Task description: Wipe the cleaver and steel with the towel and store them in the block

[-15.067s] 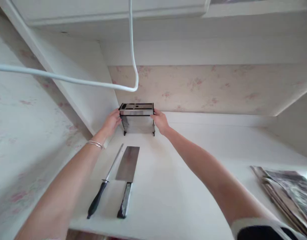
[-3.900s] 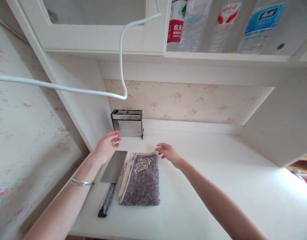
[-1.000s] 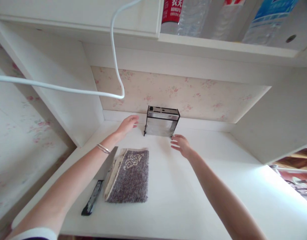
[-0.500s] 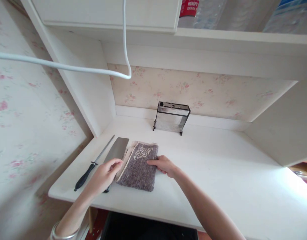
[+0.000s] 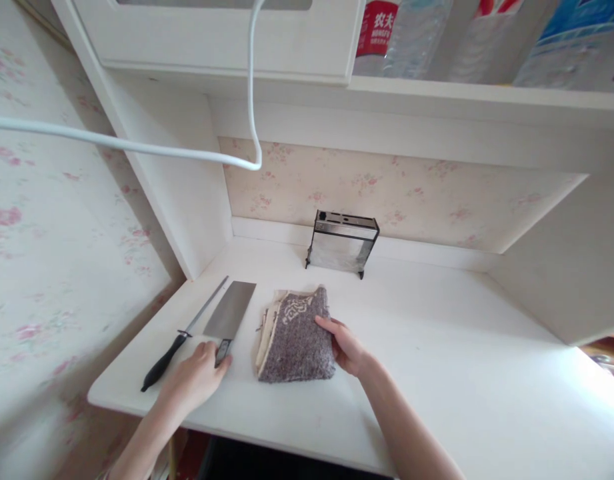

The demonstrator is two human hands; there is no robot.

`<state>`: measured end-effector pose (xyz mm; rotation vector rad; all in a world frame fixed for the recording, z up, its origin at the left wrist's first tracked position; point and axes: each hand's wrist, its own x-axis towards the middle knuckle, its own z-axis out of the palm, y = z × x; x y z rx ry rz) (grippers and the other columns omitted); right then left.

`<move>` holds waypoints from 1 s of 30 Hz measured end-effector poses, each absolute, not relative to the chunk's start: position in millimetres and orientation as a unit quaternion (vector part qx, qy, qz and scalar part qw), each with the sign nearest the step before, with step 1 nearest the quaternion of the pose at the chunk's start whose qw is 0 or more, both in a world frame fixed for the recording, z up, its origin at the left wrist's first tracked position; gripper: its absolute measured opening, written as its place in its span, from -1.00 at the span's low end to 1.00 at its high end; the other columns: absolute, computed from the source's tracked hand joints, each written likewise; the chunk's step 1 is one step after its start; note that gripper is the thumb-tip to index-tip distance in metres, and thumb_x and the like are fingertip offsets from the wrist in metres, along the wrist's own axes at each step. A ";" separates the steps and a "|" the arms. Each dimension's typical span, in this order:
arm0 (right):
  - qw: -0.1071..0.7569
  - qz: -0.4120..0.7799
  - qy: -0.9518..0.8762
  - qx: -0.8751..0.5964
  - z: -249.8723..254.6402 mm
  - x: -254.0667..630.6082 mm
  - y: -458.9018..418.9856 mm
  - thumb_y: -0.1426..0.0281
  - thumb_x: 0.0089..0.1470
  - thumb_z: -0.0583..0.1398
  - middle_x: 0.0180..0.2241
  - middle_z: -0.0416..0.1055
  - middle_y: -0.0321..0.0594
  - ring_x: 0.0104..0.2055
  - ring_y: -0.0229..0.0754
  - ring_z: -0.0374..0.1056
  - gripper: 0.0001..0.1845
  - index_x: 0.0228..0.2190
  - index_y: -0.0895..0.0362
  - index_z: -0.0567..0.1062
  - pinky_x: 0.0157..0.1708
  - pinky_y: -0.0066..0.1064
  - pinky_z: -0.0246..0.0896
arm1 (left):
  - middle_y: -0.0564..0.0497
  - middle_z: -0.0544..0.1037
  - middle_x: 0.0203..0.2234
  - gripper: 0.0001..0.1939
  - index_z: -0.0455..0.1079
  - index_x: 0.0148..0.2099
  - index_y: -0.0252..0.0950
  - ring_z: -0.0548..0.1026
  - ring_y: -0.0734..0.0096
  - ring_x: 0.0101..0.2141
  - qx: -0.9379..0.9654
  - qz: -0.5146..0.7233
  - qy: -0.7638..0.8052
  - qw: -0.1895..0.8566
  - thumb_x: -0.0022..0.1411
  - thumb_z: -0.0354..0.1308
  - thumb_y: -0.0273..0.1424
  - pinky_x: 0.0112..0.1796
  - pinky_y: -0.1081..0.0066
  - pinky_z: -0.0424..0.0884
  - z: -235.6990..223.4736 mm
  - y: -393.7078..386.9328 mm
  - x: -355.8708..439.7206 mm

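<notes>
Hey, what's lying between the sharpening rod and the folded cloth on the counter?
The cleaver lies between the sharpening rod and the folded cloth, with the left hand at its handle. The head view shows this.

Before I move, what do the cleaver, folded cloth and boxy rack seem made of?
Cleaver: probably steel blade, satin finish, judging by its soft grey sheen.
Folded cloth: matte textile with fuzzy, flecked pile; I can't tell the fibre.
Boxy rack: likely polished metal along the top, which reflects light; black edging may be plastic or painted metal.
</notes>
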<state>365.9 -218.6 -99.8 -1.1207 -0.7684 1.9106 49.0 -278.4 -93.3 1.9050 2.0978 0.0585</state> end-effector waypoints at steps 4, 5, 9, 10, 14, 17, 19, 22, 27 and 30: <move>0.334 0.782 -0.321 -0.418 -104.0 365.1 -229.2 0.33 -0.11 0.36 -0.24 0.56 -0.10 -0.32 -0.14 0.50 -0.64 -0.22 0.17 0.50 -0.34 -0.37 0.44 | -0.21 0.54 -0.23 -0.72 0.25 -0.38 -0.20 0.54 -0.03 -0.22 0.655 0.017 0.739 0.159 0.22 -0.09 -0.13 -0.31 0.26 0.27 -88.4 -269.8 56.1; 0.312 0.792 -0.326 -0.411 -104.8 365.5 -231.5 0.38 -0.13 0.35 -0.24 0.56 -0.11 -0.33 -0.15 0.50 -0.64 -0.22 0.18 0.50 -0.35 -0.39 0.44 | -0.17 0.55 -0.30 -0.72 0.23 -0.43 -0.20 0.54 0.00 -0.24 0.651 0.024 0.740 0.166 0.21 -0.06 -0.14 -0.32 0.27 0.26 -85.7 -268.2 58.7; 0.283 0.808 -0.320 -0.405 -107.2 371.0 -236.0 0.45 -0.15 0.30 -0.28 0.56 -0.16 -0.36 -0.18 0.50 -0.64 -0.21 0.16 0.48 -0.41 -0.44 0.42 | -0.02 0.50 -0.50 -0.70 0.27 -0.45 -0.21 0.49 0.16 -0.35 0.619 0.117 0.729 0.267 0.21 -0.01 -0.13 -0.35 0.34 0.22 -77.6 -264.5 70.3; 0.298 0.804 -0.311 -0.410 -107.6 372.9 -235.6 0.45 -0.14 0.30 -0.28 0.56 -0.17 -0.36 -0.17 0.50 -0.64 -0.21 0.15 0.48 -0.42 -0.43 0.42 | 0.01 0.50 -0.48 -0.70 0.31 -0.41 -0.22 0.48 0.20 -0.35 0.596 0.158 0.720 0.319 0.20 0.01 -0.12 -0.36 0.36 0.23 -76.8 -263.8 73.2; 0.438 0.749 -0.262 -0.424 -108.7 379.9 -229.6 0.39 -0.10 0.29 -0.21 0.54 -0.17 -0.24 -0.09 0.50 -0.65 -0.19 0.09 0.43 -0.38 -0.37 0.44 | 0.04 0.49 -0.44 -0.71 0.39 -0.32 -0.26 0.44 0.36 -0.39 0.453 0.321 0.645 0.526 0.14 0.14 -0.12 -0.40 0.43 0.25 -75.9 -259.7 89.4; 0.532 0.689 -0.239 -0.431 -109.2 383.8 -224.1 0.32 -0.04 0.28 -0.10 0.50 -0.22 -0.14 -0.07 0.47 -0.64 -0.15 0.00 0.39 -0.34 -0.31 0.45 | 0.08 0.43 -0.50 -0.73 0.37 -0.36 -0.27 0.33 0.50 -0.51 0.425 0.395 0.563 0.589 0.16 0.17 -0.16 -0.46 0.48 0.20 -73.2 -257.6 111.0; 0.579 0.657 -0.234 -0.423 -109.2 386.3 -221.3 0.29 -0.02 0.28 -0.04 0.46 -0.26 -0.09 -0.06 0.44 -0.60 -0.10 -0.06 0.36 -0.29 -0.26 0.46 | 0.10 0.41 -0.49 -0.75 0.36 -0.32 -0.26 0.29 0.55 -0.53 0.427 0.418 0.524 0.607 0.18 0.18 -0.17 -0.49 0.50 0.19 -70.3 -258.5 128.7; 0.640 0.627 -0.215 -0.389 -108.2 390.4 -218.7 0.30 0.00 0.28 0.03 0.42 -0.30 -0.03 -0.05 0.41 -0.54 -0.04 -0.13 0.34 -0.19 -0.18 0.44 | 0.10 0.40 -0.48 -0.76 0.34 -0.22 -0.22 0.34 0.53 -0.50 0.430 0.425 0.489 0.629 0.16 0.22 -0.20 -0.46 0.50 0.27 -66.4 -262.2 156.4; 0.671 0.670 -0.173 -0.267 -101.3 395.8 -218.8 0.40 0.02 0.27 -0.04 0.47 -0.31 -0.04 -0.10 0.40 -0.58 -0.06 -0.09 0.41 0.01 -0.11 0.31 | 0.04 0.40 -0.32 -0.71 0.27 -0.12 -0.22 0.40 0.52 -0.50 0.476 0.400 0.418 0.663 0.19 0.18 -0.19 -0.55 0.47 0.35 -67.1 -259.5 199.8; 0.667 0.696 -0.191 -0.185 -94.4 398.7 -222.5 0.42 0.03 0.26 -0.04 0.48 -0.27 0.02 -0.10 0.37 -0.65 -0.10 -0.02 0.46 0.11 -0.11 0.19 | 0.07 0.37 -0.32 -0.70 0.22 -0.10 -0.24 0.34 0.59 -0.56 0.519 0.371 0.406 0.655 0.20 0.16 -0.21 -0.65 0.54 0.26 -75.7 -248.0 221.6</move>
